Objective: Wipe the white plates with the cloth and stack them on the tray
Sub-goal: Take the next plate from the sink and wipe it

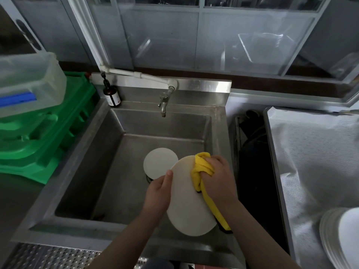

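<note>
Near edge: perforated metal grating (50, 257) at lower left, then the steel sink (73, 171) rim. Near right, stack of white plates (342, 235) sits on the tray (310, 152), which is lined with a white sheet; a dark gap separates tray from sink. Over the basin, both forearms reach in. Held plate (188, 202) is tilted, long axis running near-to-far, above the sink floor. Left hand (158, 193) grips its left edge, thumb lying along the rim, fingers curled behind the plate and not visible. Right hand (217, 177) is clenched on the bunched yellow cloth (202, 171), pressing it against the plate's far right part; the cloth tail hangs down along the right edge toward the near side. Just beyond the left thumb, a second plate (158, 163) lies flat in the basin over the drain, partly overlapped by the held one. Farther: tap (163, 105) at sink back, brown pump bottle (111, 94) at far left corner. Left: stacked green crates (48, 133) with a clear tub (29, 80) on top. Back: glass panels.
</note>
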The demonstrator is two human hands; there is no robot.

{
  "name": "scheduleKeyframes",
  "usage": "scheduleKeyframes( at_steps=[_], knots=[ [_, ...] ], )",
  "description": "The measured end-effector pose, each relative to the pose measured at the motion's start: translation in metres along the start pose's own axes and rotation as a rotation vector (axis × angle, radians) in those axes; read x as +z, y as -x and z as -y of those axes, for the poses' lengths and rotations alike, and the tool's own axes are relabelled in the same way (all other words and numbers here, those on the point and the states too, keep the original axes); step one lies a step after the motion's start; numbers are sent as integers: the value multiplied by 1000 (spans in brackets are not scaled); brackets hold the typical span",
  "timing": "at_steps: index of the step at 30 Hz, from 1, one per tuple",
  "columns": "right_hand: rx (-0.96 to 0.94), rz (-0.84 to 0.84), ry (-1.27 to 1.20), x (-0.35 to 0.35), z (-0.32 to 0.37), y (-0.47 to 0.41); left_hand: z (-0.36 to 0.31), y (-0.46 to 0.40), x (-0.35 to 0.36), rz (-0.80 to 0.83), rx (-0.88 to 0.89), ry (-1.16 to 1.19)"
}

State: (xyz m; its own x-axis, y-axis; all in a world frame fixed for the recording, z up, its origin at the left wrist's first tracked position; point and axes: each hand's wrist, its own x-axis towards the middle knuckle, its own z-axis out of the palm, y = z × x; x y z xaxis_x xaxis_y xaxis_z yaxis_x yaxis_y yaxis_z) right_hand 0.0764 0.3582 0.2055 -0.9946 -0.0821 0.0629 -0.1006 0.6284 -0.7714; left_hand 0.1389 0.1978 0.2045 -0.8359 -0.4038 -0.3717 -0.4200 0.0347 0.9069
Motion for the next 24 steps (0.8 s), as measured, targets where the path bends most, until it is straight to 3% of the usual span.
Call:
scheduleKeyframes(
  at_steps=[6, 15, 24],
  knots=[
    [114, 1, 43, -1, -28, 4, 5, -4, -6, -62, -15, 22],
    [260, -10, 40, -5, -43, 11, 6, -5, 0, -10, -49, 42],
    [125, 13, -8, 7, -4, 17, 5, -3, 11, 84, 70, -142]
  ],
)
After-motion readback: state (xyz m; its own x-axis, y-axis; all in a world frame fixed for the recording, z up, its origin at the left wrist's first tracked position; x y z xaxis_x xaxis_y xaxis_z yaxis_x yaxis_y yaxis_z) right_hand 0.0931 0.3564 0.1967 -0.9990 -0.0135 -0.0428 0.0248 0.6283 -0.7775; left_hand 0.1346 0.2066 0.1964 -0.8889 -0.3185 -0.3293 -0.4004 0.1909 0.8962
